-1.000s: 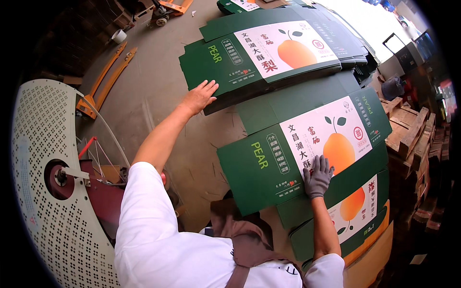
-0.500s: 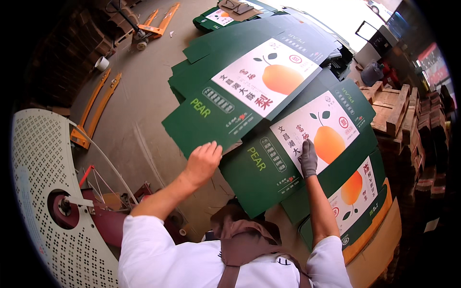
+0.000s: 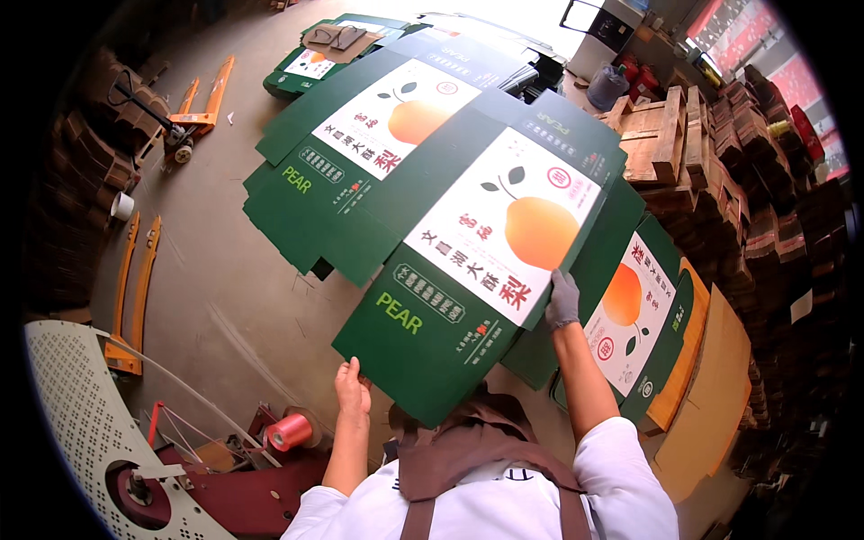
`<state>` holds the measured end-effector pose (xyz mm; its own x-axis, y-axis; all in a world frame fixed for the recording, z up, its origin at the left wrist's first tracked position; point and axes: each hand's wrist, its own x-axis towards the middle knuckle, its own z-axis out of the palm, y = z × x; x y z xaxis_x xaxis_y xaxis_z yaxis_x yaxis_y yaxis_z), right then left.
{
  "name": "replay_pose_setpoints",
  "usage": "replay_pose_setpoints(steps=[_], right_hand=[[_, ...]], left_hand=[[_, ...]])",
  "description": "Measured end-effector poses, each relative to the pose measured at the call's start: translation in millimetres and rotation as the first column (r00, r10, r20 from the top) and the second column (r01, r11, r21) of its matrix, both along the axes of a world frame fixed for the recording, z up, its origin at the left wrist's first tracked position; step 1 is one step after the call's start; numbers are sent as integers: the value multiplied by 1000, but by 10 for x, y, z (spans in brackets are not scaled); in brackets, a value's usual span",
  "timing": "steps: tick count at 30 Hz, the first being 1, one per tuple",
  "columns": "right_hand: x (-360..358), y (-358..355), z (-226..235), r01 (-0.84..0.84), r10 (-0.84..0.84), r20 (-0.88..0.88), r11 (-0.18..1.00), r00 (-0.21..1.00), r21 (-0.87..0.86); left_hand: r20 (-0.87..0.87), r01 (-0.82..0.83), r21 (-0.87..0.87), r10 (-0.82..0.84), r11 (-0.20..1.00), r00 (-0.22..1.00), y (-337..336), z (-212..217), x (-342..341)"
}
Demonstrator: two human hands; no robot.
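A flat green carton blank (image 3: 432, 324), printed with an orange pear on a white panel, is held slanting in front of me. My bare left hand (image 3: 353, 396) is at its near left edge, the fingers closed on the border. In a grey glove, my right hand (image 3: 563, 301) grips the right edge beside the white panel. Behind and partly beneath this blank, a similar carton blank (image 3: 297, 220) lies on a fanned pile. To the right lies another pear-printed blank (image 3: 666, 351), turned the other way round.
Brown cardboard (image 3: 720, 387) lies at the right by wooden pallets (image 3: 652, 144). Orange pallet-truck forks (image 3: 135, 288) are on the left floor. At lower left stand a perforated machine panel (image 3: 72, 396) and a red spool (image 3: 290, 432). A water dispenser (image 3: 605, 40) stands far back.
My view has shifted. My right hand has gone from the middle of a printed panel to a blank's right edge. A blank now spans both hands, larger in view, overlapping the pile.
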<state>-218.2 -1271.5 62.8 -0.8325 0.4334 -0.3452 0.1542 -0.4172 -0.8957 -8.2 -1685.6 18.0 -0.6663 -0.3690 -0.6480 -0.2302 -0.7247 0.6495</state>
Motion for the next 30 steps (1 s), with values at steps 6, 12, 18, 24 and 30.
replay_pose_setpoints(steps=[6,12,18,24,30], right_hand=[[170,1006,-364,-23,6,204,996,979,81],[-294,921,-676,-59,-9,265,967,964,246],[-414,1050,-573,-448,54,535,622,843,643],[298,1221,280,-521,232,501,633,833,573],[2599,3076,86,-245,-100,491,770,866,589]], left_hand=[[74,172,68,-177,983,981,570,-122,-101],[108,174,-37,-169,984,980,492,-192,-324],[160,252,-143,-229,957,960,413,-291,-467],[228,295,-222,-245,929,942,250,-555,-441],[192,210,-968,-132,139,973,1145,-144,-531]])
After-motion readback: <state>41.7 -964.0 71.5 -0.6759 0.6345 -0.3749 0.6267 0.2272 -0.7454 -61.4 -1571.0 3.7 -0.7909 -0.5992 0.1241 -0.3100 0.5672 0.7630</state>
